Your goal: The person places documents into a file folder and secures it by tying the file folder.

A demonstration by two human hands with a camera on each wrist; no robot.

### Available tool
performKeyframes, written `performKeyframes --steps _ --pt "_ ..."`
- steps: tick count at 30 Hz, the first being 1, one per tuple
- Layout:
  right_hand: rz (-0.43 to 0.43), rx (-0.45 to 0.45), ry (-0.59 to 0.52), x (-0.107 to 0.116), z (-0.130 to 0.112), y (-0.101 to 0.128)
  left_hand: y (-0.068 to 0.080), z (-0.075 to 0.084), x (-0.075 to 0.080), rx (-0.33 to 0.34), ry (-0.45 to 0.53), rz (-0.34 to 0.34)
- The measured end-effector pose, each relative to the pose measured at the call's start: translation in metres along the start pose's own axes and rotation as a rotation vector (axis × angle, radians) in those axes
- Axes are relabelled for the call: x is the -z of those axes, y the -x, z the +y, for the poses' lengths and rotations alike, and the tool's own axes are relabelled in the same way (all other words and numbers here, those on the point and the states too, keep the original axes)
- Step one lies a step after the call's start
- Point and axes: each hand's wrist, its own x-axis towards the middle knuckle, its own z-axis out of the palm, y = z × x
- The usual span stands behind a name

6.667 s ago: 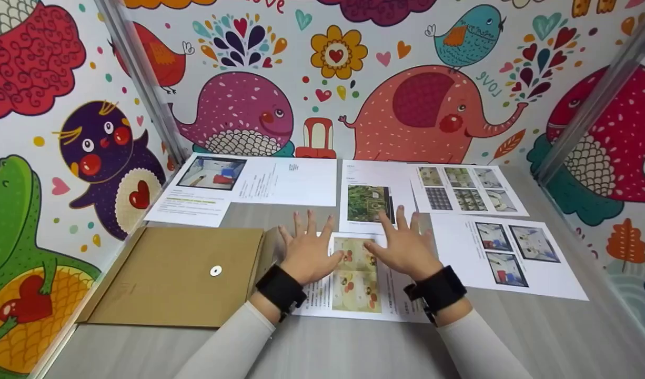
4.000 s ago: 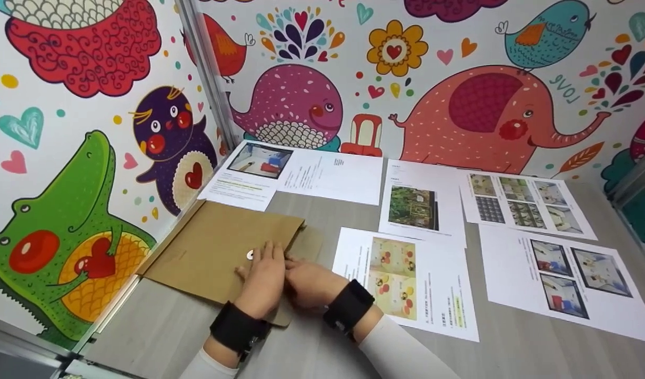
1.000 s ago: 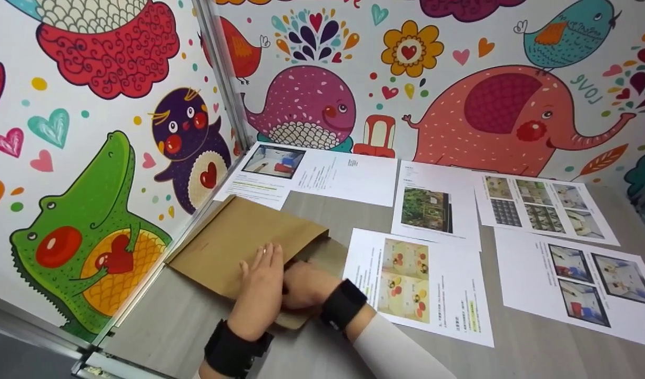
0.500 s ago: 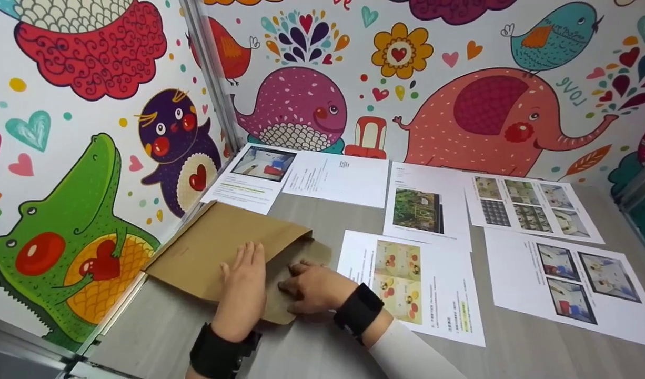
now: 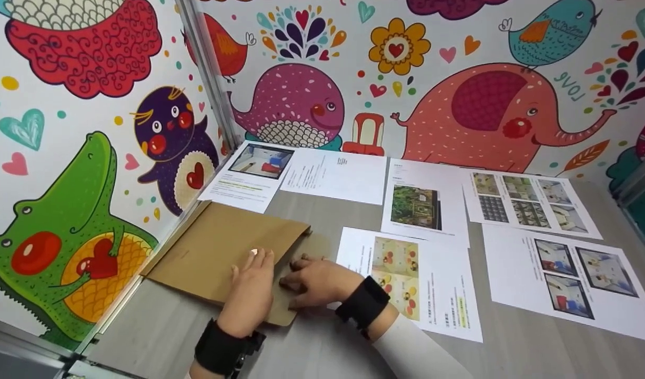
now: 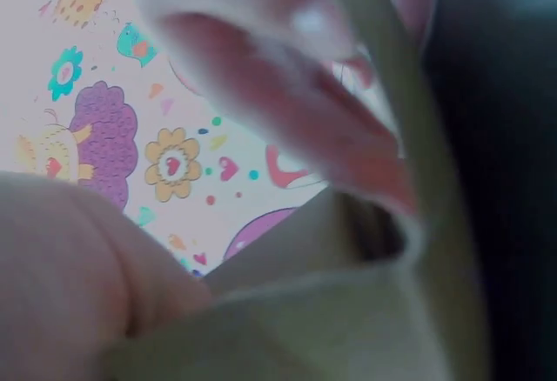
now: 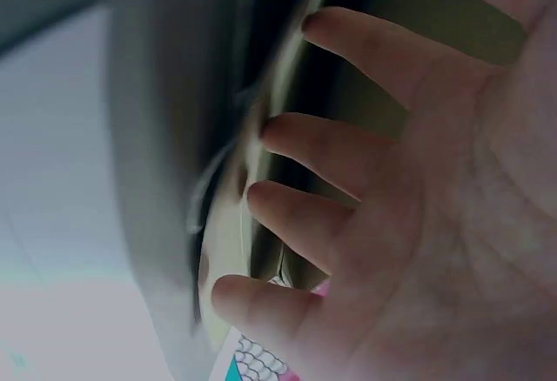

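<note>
Since the frame half a second back, the left hand (image 5: 251,292) has slid a bit toward the round white clasp (image 5: 253,252) on the brown envelope (image 5: 217,247); fingertips now sit just beside the clasp, which was covered before. The envelope's open end lay lifted then and lies flatter now. Right hand (image 5: 314,281) is in much the same spot at the envelope's open end.

Head view: left hand lies flat on the envelope, fingers straight and together, pressing down. Right hand rests on the envelope flap (image 5: 291,295), fingers bent over it; whether they pinch the flap cannot be told from here.

Right wrist view: right hand (image 7: 418,224) has its fingers (image 7: 296,216) spread apart and loosely curled, tips against the envelope edge (image 7: 261,137), not closed round it. Left wrist view: blurred, left hand's fingers (image 6: 287,94) lie over brown paper (image 6: 348,311), wall pattern behind; nothing else readable.

Envelope lies on the grey surface (image 5: 328,352), against the left wall, under both hands. Just right of the envelope, touching the right wrist, is a printed sheet with yellow pictures (image 5: 412,284). Beyond the envelope is a sheet with a room photo (image 5: 249,176); further right of the envelope lie three more printed sheets (image 5: 527,200).
</note>
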Motion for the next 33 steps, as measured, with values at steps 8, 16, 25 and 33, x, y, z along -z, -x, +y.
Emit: performKeyframes --steps 8,16,25,33 --pt "0.068 0.009 -0.146 0.029 0.043 0.053 -0.009 0.005 -0.013 -0.05 0.018 -0.11" --pt "0.362 -0.335 -0.177 0.045 0.083 0.123 -0.042 0.049 -0.008 -0.163 0.033 -0.067" --pt "0.47 -0.736 -0.173 0.038 0.129 0.189 -0.078 0.117 -0.03 -0.283 0.004 -0.047" --pt "0.406 -0.874 -0.218 0.031 0.155 0.194 -0.093 0.124 -0.048 -0.174 -0.064 -0.073"
